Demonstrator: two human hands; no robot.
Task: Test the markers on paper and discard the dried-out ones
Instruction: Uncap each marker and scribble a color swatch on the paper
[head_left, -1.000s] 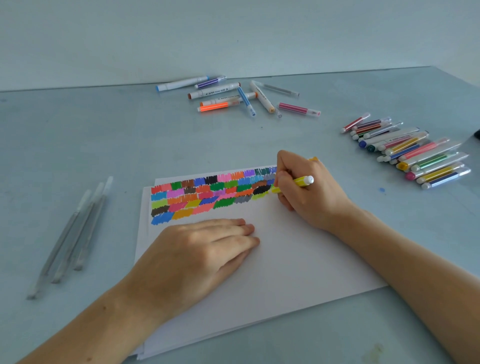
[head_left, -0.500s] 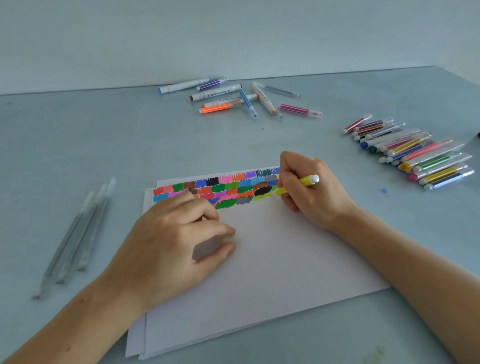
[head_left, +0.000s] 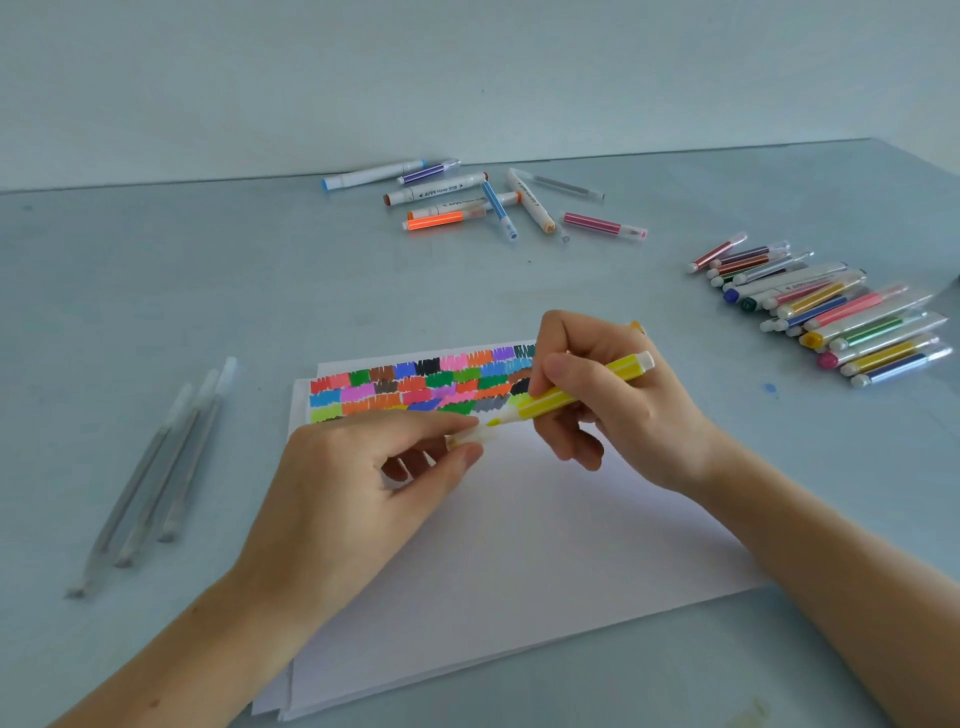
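The yellow marker is held above the paper by the right hand, with thumb and curled fingers closed narrowly round its barrel. The marker's tip points left and slightly down toward the left hand. A pale cap is pinched between the left thumb and forefinger, just beside the tip. Rows of coloured test swatches are seen along the far edge of the paper. A loose group of markers lies at the back of the surface; a tidier row of markers lies at the right. Three clear pens lie at the left.
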